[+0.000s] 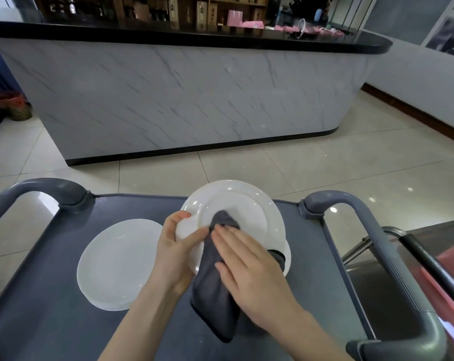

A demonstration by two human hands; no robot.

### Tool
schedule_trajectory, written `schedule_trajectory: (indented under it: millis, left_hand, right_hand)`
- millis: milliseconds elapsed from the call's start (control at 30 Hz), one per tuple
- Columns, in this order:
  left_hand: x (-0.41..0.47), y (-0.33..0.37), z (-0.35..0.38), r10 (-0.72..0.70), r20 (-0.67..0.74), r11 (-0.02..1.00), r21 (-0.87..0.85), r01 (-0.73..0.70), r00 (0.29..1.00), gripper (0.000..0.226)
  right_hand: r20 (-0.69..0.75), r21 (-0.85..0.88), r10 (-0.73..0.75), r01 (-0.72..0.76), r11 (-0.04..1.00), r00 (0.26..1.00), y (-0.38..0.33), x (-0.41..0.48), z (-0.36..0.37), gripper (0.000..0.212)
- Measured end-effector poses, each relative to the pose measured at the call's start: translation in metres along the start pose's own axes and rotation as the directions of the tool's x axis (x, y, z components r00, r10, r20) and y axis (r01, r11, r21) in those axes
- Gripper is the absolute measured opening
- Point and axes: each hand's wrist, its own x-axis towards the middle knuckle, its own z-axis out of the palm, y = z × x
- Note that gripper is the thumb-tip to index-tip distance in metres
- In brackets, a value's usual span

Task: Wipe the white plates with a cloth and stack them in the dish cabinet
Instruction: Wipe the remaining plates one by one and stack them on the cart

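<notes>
On the left of the grey cart's tabletop (51, 295), a stack of white plates (116, 264) is laid flat. Just to its right, a tilted white plate (244, 207) is gripped at its near-left rim by the left hand (174, 246), fingers clenched around the edge. A dark grey cloth (215, 290) is pressed onto the plate under the right hand (249, 269), fingers laid flat and extended. Another plate seems to lie beneath, though it is mostly hidden.
</notes>
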Motion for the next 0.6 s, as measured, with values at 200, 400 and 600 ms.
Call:
schedule_trajectory:
  millis: [200, 400, 600]
  left_hand:
    - [0.0, 0.014, -0.004, 0.049, -0.1, 0.995, -0.076, -0.057, 0.994, 0.037]
    - [0.001, 0.025, 0.005, 0.112, -0.097, 0.991, -0.065, -0.118, 0.989, 0.038]
    - [-0.003, 0.025, 0.005, 0.097, -0.011, 0.995, 0.012, -0.096, 0.995, 0.044]
  right_hand:
    - [-0.082, 0.133, 0.414, -0.402, 0.906, 0.907, 0.018, -0.014, 0.001, 0.048]
    - [-0.033, 0.208, 0.444, -0.428, 0.879, 0.895, -0.032, -0.019, 0.01, 0.064]
    - [0.068, 0.262, 0.633, -0.626, 0.734, 0.771, 0.033, 0.028, 0.004, 0.077]
